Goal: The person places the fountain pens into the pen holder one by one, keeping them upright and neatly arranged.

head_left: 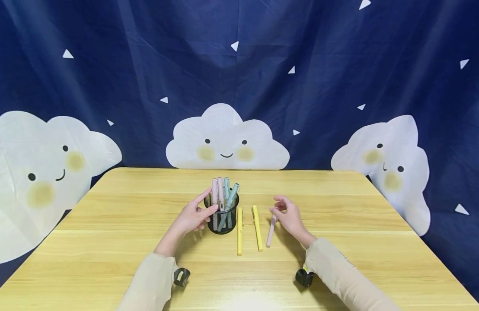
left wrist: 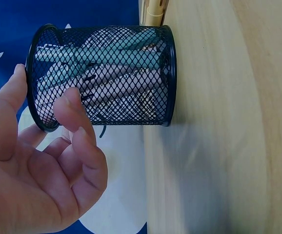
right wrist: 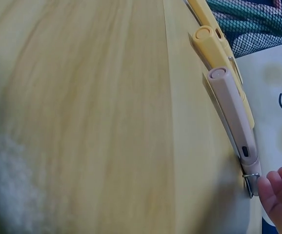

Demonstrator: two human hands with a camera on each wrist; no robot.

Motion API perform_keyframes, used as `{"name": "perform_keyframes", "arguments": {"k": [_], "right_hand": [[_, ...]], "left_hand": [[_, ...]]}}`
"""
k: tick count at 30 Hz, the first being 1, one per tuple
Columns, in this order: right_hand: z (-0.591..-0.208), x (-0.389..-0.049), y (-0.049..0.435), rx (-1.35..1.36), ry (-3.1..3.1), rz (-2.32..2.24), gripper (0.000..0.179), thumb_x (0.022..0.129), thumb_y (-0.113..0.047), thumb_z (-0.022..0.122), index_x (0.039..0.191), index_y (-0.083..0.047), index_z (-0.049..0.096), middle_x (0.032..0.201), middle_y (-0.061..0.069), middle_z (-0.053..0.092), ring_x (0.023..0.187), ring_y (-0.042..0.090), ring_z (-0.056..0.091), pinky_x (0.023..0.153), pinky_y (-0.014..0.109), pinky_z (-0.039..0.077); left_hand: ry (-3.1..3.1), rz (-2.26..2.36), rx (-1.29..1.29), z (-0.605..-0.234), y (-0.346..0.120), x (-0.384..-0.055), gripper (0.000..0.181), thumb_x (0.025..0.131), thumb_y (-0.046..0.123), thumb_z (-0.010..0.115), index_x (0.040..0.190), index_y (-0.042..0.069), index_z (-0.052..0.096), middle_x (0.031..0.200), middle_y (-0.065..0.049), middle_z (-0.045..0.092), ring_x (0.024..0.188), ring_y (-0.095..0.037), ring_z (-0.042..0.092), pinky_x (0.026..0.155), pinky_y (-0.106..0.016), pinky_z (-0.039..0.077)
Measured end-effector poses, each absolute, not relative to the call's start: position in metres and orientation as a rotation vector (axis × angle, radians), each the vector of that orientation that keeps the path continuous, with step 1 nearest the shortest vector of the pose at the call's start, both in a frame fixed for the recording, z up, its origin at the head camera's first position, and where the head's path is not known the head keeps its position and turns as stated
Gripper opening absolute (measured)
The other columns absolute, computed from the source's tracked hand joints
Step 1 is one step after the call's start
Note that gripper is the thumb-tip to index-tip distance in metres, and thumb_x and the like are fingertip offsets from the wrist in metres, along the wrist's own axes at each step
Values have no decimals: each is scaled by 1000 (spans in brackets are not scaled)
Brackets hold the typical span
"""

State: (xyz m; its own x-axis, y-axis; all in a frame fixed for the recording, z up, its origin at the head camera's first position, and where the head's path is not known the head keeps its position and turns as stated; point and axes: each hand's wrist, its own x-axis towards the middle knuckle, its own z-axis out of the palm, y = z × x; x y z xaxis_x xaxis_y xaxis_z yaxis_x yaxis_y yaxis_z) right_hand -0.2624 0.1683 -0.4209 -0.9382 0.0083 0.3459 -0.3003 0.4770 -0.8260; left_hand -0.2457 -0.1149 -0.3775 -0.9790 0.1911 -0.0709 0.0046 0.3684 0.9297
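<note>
My left hand (head_left: 190,217) holds a black mesh pen holder (head_left: 232,221) by its rim, thumb at the front and index finger at the side. Pink pens (head_left: 214,194) and teal pens (head_left: 232,195) stand in it, some leaning. Beside it on the table lie two yellow pens (head_left: 240,235) and, farther right, a pink pen (head_left: 270,233). At the clip end of this pink pen (right wrist: 232,114) is my right hand (head_left: 291,218); the fingertips (right wrist: 267,190) reach its tip, while the thumb stays apart in the right wrist view.
Everything rests on a light wooden table (head_left: 107,216). Behind it hangs a dark blue curtain (head_left: 146,52) with smiling white clouds (head_left: 228,129) and small white triangles. A black wrist device (head_left: 181,277) sits at the left cuff, another (head_left: 304,277) at the right.
</note>
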Motion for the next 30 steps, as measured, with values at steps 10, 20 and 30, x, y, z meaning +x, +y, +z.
{"name": "perform_keyframes", "arguments": {"k": [10, 20, 30], "right_hand": [[-421, -262, 172, 170, -2553, 1353, 36, 77, -1, 67, 108, 11, 53, 77, 10, 56, 69, 21, 53, 59, 23, 45], [-417, -260, 176, 25, -2726, 1407, 48, 79, -6, 65, 121, 9, 46, 72, 11, 51, 44, 12, 46, 40, 23, 42], [-418, -258, 182, 85, -2734, 1556, 61, 81, -15, 66, 129, 7, 37, 61, 13, 53, 38, 17, 51, 37, 32, 47]], "left_hand": [[2458, 1670, 179, -377, -115, -246, 68, 85, 32, 61, 142, 25, 25, 73, -19, 57, 44, -14, 45, 42, -23, 37], [2471, 1652, 196, -375, -115, -245, 67, 86, 30, 60, 142, 23, 25, 71, -18, 58, 44, -14, 45, 41, -23, 37], [2477, 1646, 194, -375, -115, -244, 69, 84, 34, 61, 142, 23, 24, 70, -15, 57, 44, -14, 45, 43, -24, 38]]}}
